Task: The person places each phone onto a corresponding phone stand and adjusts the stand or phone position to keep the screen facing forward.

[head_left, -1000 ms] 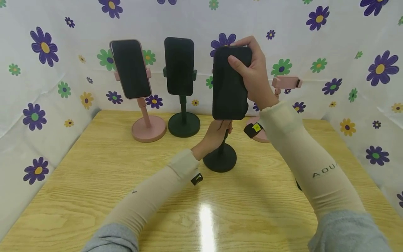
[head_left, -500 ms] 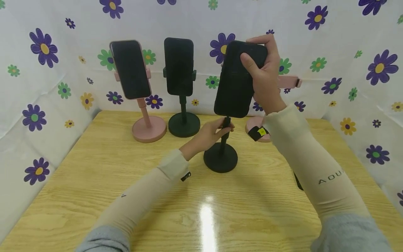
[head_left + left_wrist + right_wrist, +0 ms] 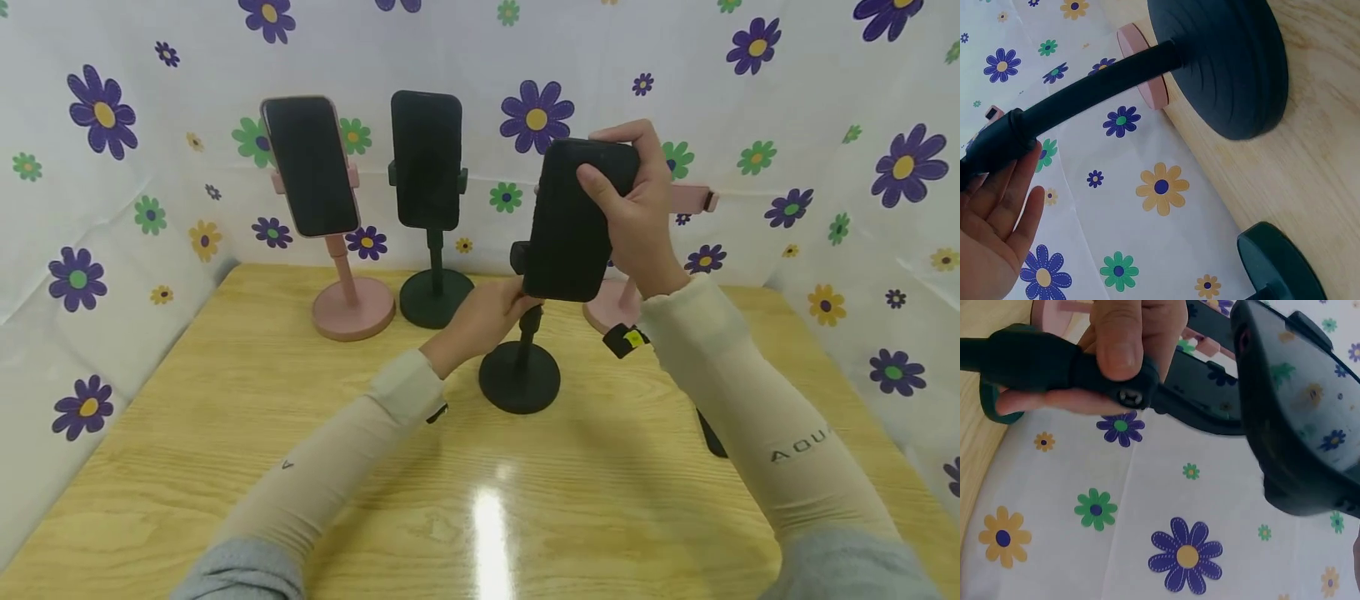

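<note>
My right hand [image 3: 637, 208] grips the top of a black phone [image 3: 566, 225], thumb on the screen and fingers behind. The phone leans to the right above a black phone stand [image 3: 520, 379], whose clamp [image 3: 517, 257] shows at its left edge. My left hand [image 3: 483, 321] holds the stand's neck just under the phone, its fingertips partly hidden by it. In the left wrist view, fingers [image 3: 1013, 200] curl under the stand's upper post [image 3: 1097, 87]. In the right wrist view, the left thumb [image 3: 1119, 350] presses on the stand's joint, beside a screw.
A pink stand [image 3: 354, 308] and a dark green stand [image 3: 437, 296], each bearing a phone, stand at the back left. Another pink stand [image 3: 692, 198] is partly behind my right arm. Under that forearm lies a dark flat object [image 3: 711, 435]. A flowered cloth hangs behind the table.
My right hand and the phone have moved right, then down, and the phone has tilted. The clamp has come into view beside it. My left hand has shifted up the neck during the last half second.
</note>
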The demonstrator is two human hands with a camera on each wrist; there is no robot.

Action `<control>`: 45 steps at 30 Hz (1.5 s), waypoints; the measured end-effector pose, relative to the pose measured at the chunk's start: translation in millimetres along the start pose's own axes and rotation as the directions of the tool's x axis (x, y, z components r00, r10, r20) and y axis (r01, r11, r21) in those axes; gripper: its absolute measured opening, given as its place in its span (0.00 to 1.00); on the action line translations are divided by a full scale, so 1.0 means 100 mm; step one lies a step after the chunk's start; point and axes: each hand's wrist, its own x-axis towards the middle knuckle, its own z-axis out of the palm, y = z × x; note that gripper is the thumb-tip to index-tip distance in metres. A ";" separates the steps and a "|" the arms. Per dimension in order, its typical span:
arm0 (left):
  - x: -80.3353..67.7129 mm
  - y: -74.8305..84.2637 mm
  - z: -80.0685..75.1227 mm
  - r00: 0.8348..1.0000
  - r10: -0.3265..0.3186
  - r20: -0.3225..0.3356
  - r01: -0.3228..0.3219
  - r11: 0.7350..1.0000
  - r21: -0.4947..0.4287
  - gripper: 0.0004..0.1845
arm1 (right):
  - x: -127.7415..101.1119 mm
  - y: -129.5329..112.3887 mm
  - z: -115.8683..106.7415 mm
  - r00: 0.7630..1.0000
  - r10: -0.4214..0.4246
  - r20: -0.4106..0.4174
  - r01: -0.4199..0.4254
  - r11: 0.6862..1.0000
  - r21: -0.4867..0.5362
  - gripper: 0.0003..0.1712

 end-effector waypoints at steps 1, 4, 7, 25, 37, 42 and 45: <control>0.00 0.01 0.00 1.000 0.013 0.001 -0.013 1.000 0.012 0.13 | 0.01 0.00 0.03 1.000 -0.003 0.015 0.003 1.000 -0.005 0.12; 0.01 0.03 0.00 0.999 0.052 0.003 -0.052 0.998 0.043 0.15 | 0.05 -0.01 0.10 0.999 -0.013 0.036 0.013 1.000 -0.021 0.13; 0.01 0.04 0.01 0.997 0.079 -0.001 -0.079 0.994 0.074 0.15 | 0.06 -0.01 0.13 0.999 -0.016 0.031 0.016 1.000 0.000 0.14; 0.04 0.04 -0.03 0.998 0.016 0.061 -0.016 1.000 -0.005 0.17 | 0.11 0.01 0.20 0.999 -0.017 0.031 0.017 1.000 0.004 0.12; 0.07 0.02 -0.04 0.996 0.025 0.081 -0.021 0.999 -0.045 0.18 | 0.24 0.02 0.19 0.997 -0.009 0.083 0.006 0.999 0.036 0.13; 0.03 0.00 -0.01 0.997 0.020 0.072 -0.016 0.998 -0.054 0.16 | 0.21 0.04 0.23 0.999 -0.010 0.042 0.007 0.998 0.063 0.12; 0.02 0.01 0.01 0.997 0.042 0.069 -0.039 0.998 -0.054 0.14 | 0.21 0.04 0.27 0.999 0.001 0.032 -0.003 0.998 0.063 0.12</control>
